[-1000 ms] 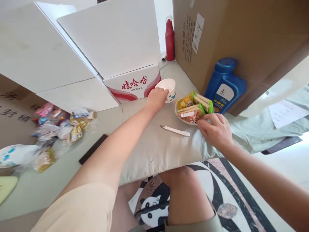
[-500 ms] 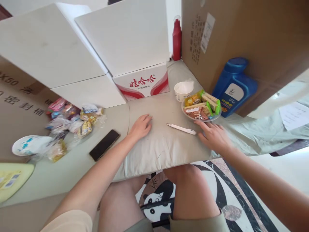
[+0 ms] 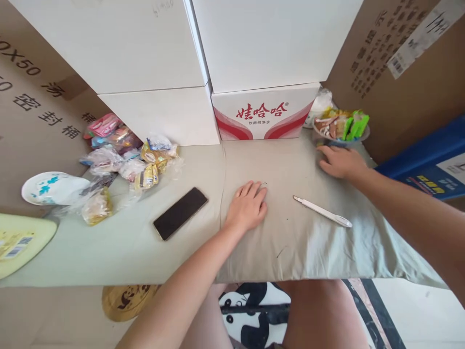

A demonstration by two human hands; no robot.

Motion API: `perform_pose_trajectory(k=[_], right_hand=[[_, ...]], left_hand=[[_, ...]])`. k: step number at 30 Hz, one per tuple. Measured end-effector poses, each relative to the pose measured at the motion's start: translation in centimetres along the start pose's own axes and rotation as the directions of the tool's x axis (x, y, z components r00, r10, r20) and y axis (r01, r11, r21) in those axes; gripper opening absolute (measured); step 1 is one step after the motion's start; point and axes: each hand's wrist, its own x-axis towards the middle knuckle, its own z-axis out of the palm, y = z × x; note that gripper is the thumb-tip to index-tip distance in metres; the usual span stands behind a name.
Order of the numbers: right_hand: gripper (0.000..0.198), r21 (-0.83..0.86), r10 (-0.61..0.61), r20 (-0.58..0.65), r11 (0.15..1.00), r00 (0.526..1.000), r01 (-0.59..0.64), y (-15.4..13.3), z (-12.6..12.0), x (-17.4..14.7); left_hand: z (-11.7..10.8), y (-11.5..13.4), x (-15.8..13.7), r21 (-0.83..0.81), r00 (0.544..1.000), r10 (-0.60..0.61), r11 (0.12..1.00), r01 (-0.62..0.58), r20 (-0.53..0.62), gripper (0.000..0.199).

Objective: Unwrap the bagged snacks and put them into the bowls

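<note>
My left hand [image 3: 247, 204] lies palm down on the cloth-covered table [image 3: 269, 165], fingers loosely spread and nothing in it. At the right, my right hand [image 3: 341, 160] reaches to the near side of a clear plastic bowl [image 3: 339, 142] full of wrapped snacks [image 3: 336, 125]. Its fingers are stretched out, at or against the bowl's front; I cannot tell whether they press on it. Behind the bowl, a white paper cup [image 3: 308, 118] is partly hidden. A slim white pen-like tool [image 3: 322, 212] lies between my hands, and a black phone [image 3: 180, 213] rests left of my left hand.
White cartons [image 3: 160, 116] and a red-and-white box [image 3: 267, 114] wall off the back. Cardboard stands at both sides. At left are a heap of wrapped snacks [image 3: 125, 160], a patterned paper cup [image 3: 51, 188] and a yellow container [image 3: 22, 242]. A blue jug [image 3: 432, 162] stands right.
The snack bowl has been pushed back, close to the paper cup and the red-and-white box, with my right hand following. My view has turned left and closer. My left hand stays on the table.
</note>
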Motion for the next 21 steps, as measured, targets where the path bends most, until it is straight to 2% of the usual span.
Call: perform_pose_trajectory(k=[2,5,9,12,15,18,19,21], right_hand=[[0.046,0.059,-0.037,-0.064,0.997,0.997,0.041,1.0,1.2,3.1],[0.052,0.14,0.043,-0.134,0.99,0.99,-0.024,1.4,3.2,4.6],[0.052,0.265,0.02,-0.131,0.964,0.991,0.015,0.7,4.7,0.9],[0.053,0.234,0.024,-0.053,0.972,0.998,-0.011,0.3,4.7,-3.4],[0.051,0.173,0.036,0.03,0.984,0.999,-0.041,-0.5,3.3,-6.9],[0.043,0.097,-0.009,0.193,0.995,0.981,-0.01,-2.3,0.2,-9.5],[0.041,0.069,-0.027,0.214,0.998,0.976,0.013,-3.3,-0.9,-10.4],[0.042,0.039,-0.086,0.147,0.996,0.985,0.081,-6.2,-2.6,-12.4]], left_hand=[[0.1,-0.1,0.0,-0.006,1.0,0.006,1.0,-0.006,-0.003,0.05],[0.3,-0.1,-0.1,-0.008,1.0,0.015,1.0,-0.015,-0.01,0.05],[0.4,0.1,-0.2,-0.004,0.999,0.009,1.0,-0.009,-0.034,0.049],[0.4,0.5,-0.3,-0.005,0.999,0.007,1.0,-0.007,-0.045,0.048],[0.1,0.9,-0.5,0.0,0.999,-0.003,1.0,0.003,-0.046,0.047],[-0.7,2.1,-0.9,0.002,0.998,-0.059,0.998,0.059,0.015,0.047],[-1.0,2.7,-1.2,0.0,0.996,-0.087,0.996,0.088,0.035,0.047],[-1.8,4.2,-2.0,-0.014,0.989,-0.13,0.991,0.131,0.067,0.047]])
